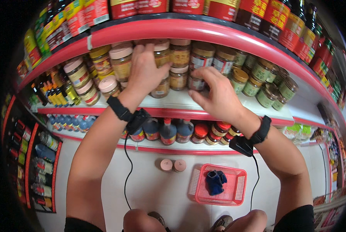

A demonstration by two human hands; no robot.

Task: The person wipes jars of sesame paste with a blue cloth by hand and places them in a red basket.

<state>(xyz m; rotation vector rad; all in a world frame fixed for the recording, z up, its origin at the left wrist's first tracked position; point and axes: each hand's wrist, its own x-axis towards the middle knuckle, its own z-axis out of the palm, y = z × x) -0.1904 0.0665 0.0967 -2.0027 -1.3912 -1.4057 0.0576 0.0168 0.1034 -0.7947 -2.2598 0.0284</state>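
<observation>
So both bare hands are in among the jars on the white middle shelf with red edging (198, 113). The left hand (144, 71) is up at 11 o'clock, between squat clear glass jars with pale pink lids (121, 63). Its fingers look close together, with the thumb out toward 3 o'clock in front of a jar; the tips are partly lost back there, so I can't tell if they're clamped on anything.

The right hand (218, 92) sits at 2 o'clock, fingers bent, thumb and index well apart, nothing visible between them. It's right by a stack of brown-lidded glass jars with red-and-white labels (202, 57); can't tell if it's actually touching.

More jars, green-labelled glass ones (266, 96), stand over at 2 o'clock, farther out. Down on the floor at 6 o'clock there's a side-by-side pair of pink-topped jars (166, 165), and at 5 o'clock a pink plastic mesh basket (241, 187) with a dark blue cloth item (215, 185) in it.
</observation>
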